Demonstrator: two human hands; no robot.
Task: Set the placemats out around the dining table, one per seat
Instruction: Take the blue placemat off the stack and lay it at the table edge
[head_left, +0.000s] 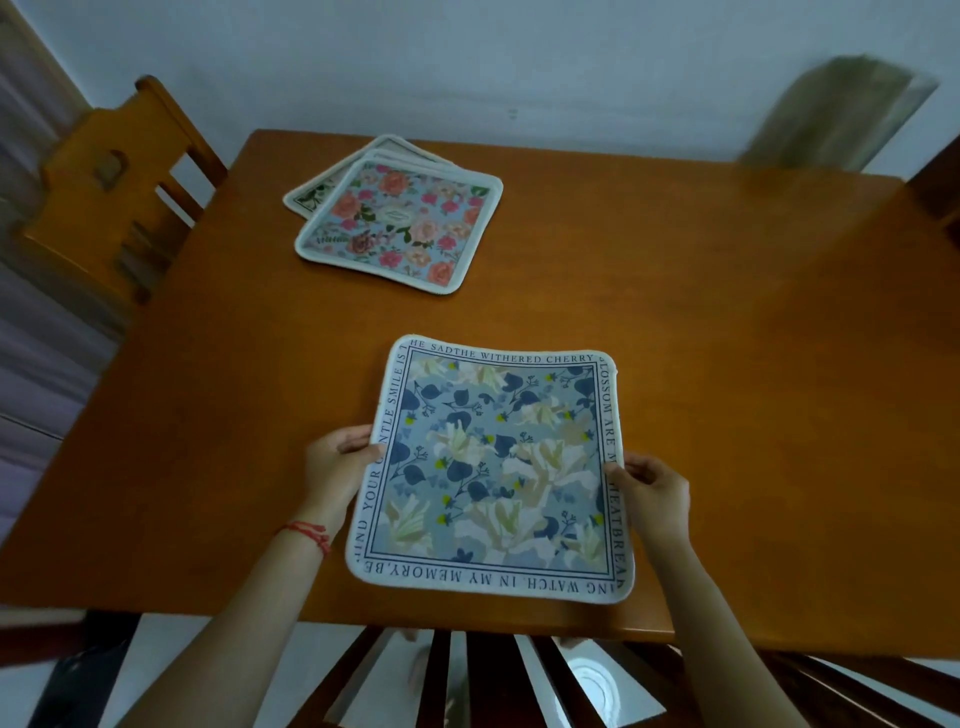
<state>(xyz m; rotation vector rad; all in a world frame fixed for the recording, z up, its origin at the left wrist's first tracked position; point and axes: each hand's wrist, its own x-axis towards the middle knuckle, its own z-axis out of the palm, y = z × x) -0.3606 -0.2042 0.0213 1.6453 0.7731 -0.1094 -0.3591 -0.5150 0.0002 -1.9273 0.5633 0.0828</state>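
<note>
Low in the middle of the frame, a blue floral placemat (493, 473) is pinched at its side edges by the left hand (337, 462) and right hand (652, 493) over the table (727, 338), while the remaining stack of placemats (400, 218) is left undistributed at upper left.

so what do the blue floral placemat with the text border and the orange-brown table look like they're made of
Blue floral placemat with the text border: seemingly soft fabric with a matte printed face and a pale stitched rim; its edges curve between the left hand and right hand. Orange-brown table: probably varnished wood, with a smooth surface and soft sheen.
</note>
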